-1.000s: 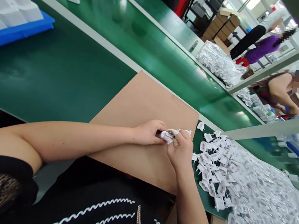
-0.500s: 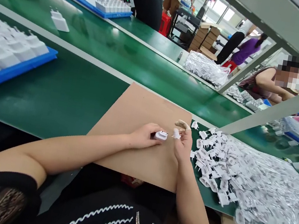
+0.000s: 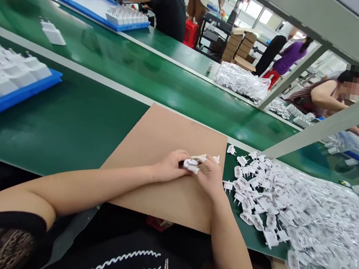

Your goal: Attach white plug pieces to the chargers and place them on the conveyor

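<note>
My left hand (image 3: 169, 166) is closed around a white charger body (image 3: 189, 163), its end facing right, just above the cardboard sheet. My right hand (image 3: 210, 176), with pale covers on some fingertips, presses thumb and finger on that end of the charger. Beyond the right knuckles a small white plug piece (image 3: 217, 159) with pins sticks out; I cannot tell whether the fingers hold it. The fingers hide most of the charger. Right of the hands lies a heap of loose white plug pieces (image 3: 254, 185).
Brown cardboard (image 3: 167, 127) covers the green bench under my hands. A blue tray (image 3: 40, 86) of white chargers stands at left, and a clear plastic bag (image 3: 334, 222) of plug pieces at right. One charger (image 3: 53, 33) lies on the green conveyor. A slanted metal post (image 3: 304, 133) rises at right; co-workers sit opposite.
My right hand has moved left from beside the heap onto the charger in my left hand. The charger on the conveyor appears further left, and the view has shifted slightly.
</note>
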`<state>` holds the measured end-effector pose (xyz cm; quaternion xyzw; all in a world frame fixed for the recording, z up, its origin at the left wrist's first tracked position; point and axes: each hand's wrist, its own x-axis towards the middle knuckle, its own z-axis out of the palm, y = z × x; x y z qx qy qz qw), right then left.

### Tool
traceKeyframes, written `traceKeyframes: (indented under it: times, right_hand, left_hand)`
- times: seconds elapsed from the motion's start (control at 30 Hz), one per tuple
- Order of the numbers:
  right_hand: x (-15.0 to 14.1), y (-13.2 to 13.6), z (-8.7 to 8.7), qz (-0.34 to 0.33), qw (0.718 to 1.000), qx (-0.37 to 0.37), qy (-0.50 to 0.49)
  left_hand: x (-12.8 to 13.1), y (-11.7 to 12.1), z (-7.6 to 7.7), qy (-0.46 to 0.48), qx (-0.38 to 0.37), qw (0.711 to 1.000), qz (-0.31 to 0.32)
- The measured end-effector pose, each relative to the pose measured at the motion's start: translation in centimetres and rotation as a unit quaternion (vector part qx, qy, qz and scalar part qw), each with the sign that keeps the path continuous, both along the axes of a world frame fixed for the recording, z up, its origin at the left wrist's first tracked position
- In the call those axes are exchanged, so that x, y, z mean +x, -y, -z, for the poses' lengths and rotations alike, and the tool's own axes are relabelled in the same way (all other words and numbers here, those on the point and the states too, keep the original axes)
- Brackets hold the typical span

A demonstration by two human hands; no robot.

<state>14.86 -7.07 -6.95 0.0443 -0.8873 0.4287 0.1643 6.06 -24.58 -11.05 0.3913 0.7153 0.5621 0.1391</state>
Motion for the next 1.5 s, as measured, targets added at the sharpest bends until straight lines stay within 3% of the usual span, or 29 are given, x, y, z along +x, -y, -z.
traceKeyframes:
  times: [0.17, 0.23, 0.3, 0.43, 0.57, 0.77, 1.03, 1.2, 1.3, 1.37, 1.43, 1.5]
  right_hand:
    - [0.0, 0.2, -0.2, 0.044, 0.985, -0.169, 0.009]
    - [0.4, 0.2, -0.8, 0.026, 0.982, -0.188, 0.022]
    - [1.0, 0.3, -1.6, 0.004, 0.991, -0.127, 0.035]
    - [1.9, 1.0, -2.6, -0.051, 0.992, 0.08, 0.085]
    - [2.2, 2.3, -1.8, -0.084, 0.978, 0.165, 0.099]
    - [2.4, 3.5, -0.5, -0.076, 0.979, 0.159, 0.106]
    - [2.5, 4.2, -0.5, -0.062, 0.989, 0.049, 0.127]
    - [1.6, 2.6, -1.0, -0.096, 0.966, -0.043, 0.238]
    - [1.4, 0.8, -1.6, -0.118, 0.907, -0.161, 0.37]
    - [1.4, -0.4, -2.1, -0.122, 0.881, -0.2, 0.412]
    - [1.3, -1.3, -2.4, -0.063, 0.909, -0.185, 0.369]
    - [1.2, -1.9, -2.3, 0.085, 0.957, -0.109, 0.255]
  left_hand:
    - [0.5, 0.9, -2.2, 0.059, 0.054, 0.996, 0.025]
    - [0.7, 1.4, -2.8, 0.034, 0.061, 0.997, 0.04]
    - [0.6, 1.9, -2.9, -0.019, 0.062, 0.997, 0.05]
    - [0.3, 2.7, -2.5, -0.09, 0.04, 0.992, 0.079]
    - [0.5, 3.0, -2.1, -0.108, 0.057, 0.992, 0.029]
    - [1.6, 2.8, -2.1, -0.149, 0.015, 0.987, -0.051]
    - [2.7, 2.7, -2.5, -0.12, 0.007, 0.986, -0.117]
    - [2.6, 1.9, -2.3, 0.023, -0.004, 0.996, -0.089]
    - [1.9, 1.3, -1.8, 0.159, -0.009, 0.987, -0.007]
    - [1.3, 1.0, -1.6, 0.251, -0.006, 0.968, 0.027]
    - [0.7, 0.8, -1.7, 0.34, 0.016, 0.94, 0.025]
    - [0.1, 0.9, -2.1, 0.409, 0.058, 0.911, 0.008]
